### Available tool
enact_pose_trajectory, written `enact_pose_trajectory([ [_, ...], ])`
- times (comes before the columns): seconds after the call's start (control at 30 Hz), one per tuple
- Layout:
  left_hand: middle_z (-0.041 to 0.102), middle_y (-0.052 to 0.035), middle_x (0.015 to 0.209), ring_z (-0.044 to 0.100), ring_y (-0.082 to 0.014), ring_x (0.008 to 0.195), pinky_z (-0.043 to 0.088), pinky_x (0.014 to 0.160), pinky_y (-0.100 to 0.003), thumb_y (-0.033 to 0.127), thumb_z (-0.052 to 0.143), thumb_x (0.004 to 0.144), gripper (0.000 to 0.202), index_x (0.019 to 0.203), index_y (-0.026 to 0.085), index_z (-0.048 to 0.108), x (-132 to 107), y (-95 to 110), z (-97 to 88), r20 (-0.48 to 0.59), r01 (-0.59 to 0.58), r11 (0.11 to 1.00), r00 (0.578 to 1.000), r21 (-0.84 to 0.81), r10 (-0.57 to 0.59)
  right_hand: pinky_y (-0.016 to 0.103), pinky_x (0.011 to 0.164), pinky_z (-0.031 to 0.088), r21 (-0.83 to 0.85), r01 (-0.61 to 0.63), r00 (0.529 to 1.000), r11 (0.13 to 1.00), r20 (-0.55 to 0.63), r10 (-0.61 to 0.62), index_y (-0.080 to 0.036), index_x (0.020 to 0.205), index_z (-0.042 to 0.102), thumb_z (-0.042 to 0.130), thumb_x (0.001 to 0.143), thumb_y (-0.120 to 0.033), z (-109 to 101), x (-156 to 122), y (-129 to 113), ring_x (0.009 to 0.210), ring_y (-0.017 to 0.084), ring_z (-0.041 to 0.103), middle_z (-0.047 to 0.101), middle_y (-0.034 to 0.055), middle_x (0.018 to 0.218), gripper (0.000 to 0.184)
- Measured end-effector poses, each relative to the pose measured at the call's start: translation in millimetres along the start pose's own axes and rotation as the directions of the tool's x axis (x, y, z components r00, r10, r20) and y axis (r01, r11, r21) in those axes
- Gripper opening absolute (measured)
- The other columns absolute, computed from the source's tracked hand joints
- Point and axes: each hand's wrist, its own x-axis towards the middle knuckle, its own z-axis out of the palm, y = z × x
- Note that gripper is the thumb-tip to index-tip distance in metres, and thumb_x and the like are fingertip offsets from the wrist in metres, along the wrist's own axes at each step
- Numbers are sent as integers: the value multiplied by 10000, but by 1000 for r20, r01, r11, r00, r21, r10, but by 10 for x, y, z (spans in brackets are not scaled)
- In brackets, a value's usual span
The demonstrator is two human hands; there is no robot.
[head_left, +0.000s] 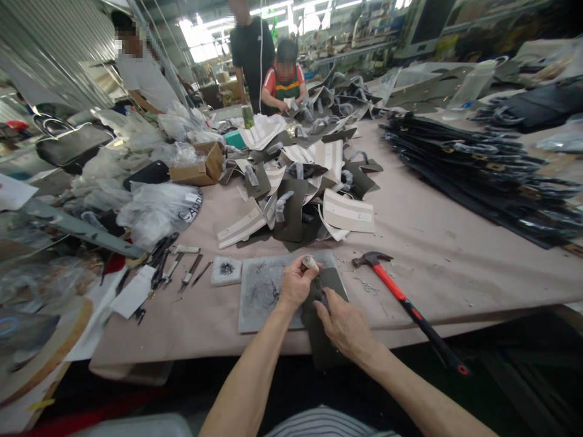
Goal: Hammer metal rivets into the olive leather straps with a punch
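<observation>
Holding a small pale-topped tool (310, 263), the left hand (296, 280) has its fingers curled around it. The right hand (341, 318) is just beside it, and its fingers and thumb are pinched on a dark green panel (324, 349). The fingers hide just what is between them there. The two hands are close together, near the front edge of the table (191, 340).

The green panel lies partly on a flat gray board (259, 291), and its near end hangs over the table edge. Dark marks and scraps cover the left part of the board. Just left of the board sits a small white block (226, 271) with dark bits on top. More left are some thin hand tools (192, 270) and a white paper (133, 292).

A claw hammer (405, 300) with a red and black handle lies on the right, its end sticking out past the table edge. Tiny bits (367, 285) lie near its head.

Behind the board is a messy heap of green and white panels (291, 206). A brown cardboard box (200, 164) is left of the heap. A stack of black pieces (473, 164) lies far right. Across the table, a person in an orange top (285, 85) has both hands on something pale.
</observation>
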Motion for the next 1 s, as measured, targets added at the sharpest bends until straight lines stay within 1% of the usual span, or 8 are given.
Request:
enact_pose_trajectory([
  [0.13,773,-83,902,726,-202,852,561,829,-328,302,744,807,270,1000,163,616,-7,-75,-13,62,30,999,998,43,-32,391,844,508,192,51,999,980,-8,-50,-128,1343,489,340,1039,-447,-69,-72,105,1051,289,671,662,171,1239,466],
  [0.23,771,-82,899,726,-204,858,555,822,-319,311,721,834,237,985,165,611,-21,-53,-49,86,23,998,996,64,-28,379,885,502,280,79,985,957,-173,-30,-152,1320,519,306,1041,-466,-210,-72,357,1022,255,648,668,137,1144,471],
  [0.4,767,-83,912,710,-200,856,546,793,-296,286,694,854,163,943,164,636,-25,-51,-71,155,-10,989,988,149,-13,455,911,459,-155,-210,906,965,-402,133,-102,1207,588,381,1002,-466,-448,-89,1065,1064,346,571,602,210,1134,466],
  [0.6,751,-76,893,699,-198,853,540,811,-300,213,651,853,99,934,157,640,0,-27,-71,197,-20,986,980,165,-13,390,708,444,-384,-310,946,870,-211,245,-112,1089,603,396,990,-463,-409,-242,1655,842,310,581,600,171,930,419],
  [0.7,738,-66,889,688,-195,860,532,820,-298,175,624,850,86,933,160,637,3,-11,-63,221,-51,977,975,206,4,349,630,409,-267,-361,932,893,-134,337,-168,942,566,422,971,-431,-409,-204,1673,733,256,559,574,105,824,301],
  [0.77,730,-55,889,677,-190,861,522,822,-291,158,601,855,78,922,166,642,-5,7,-58,241,-98,957,970,271,31,316,576,393,7,-459,888,888,6,459,-201,853,519,495,917,-398,-475,-138,1612,651,209,522,541,53,739,209],
  [0.9,712,-31,864,649,-174,815,498,800,-275,156,572,877,86,903,179,650,-27,67,-55,340,-229,878,937,420,82,255,489,420,661,-610,791,437,478,381,-226,851,457,574,834,-378,-660,-66,1382,525,122,440,482,-27,681,192],
  [1.0,700,-25,853,637,-172,807,484,782,-267,160,558,888,86,901,181,640,-34,100,-58,394,-268,858,915,438,85,200,386,325,742,-624,767,244,521,375,-234,875,441,573,833,-405,-777,-117,1158,442,84,359,421,-67,654,220],
])
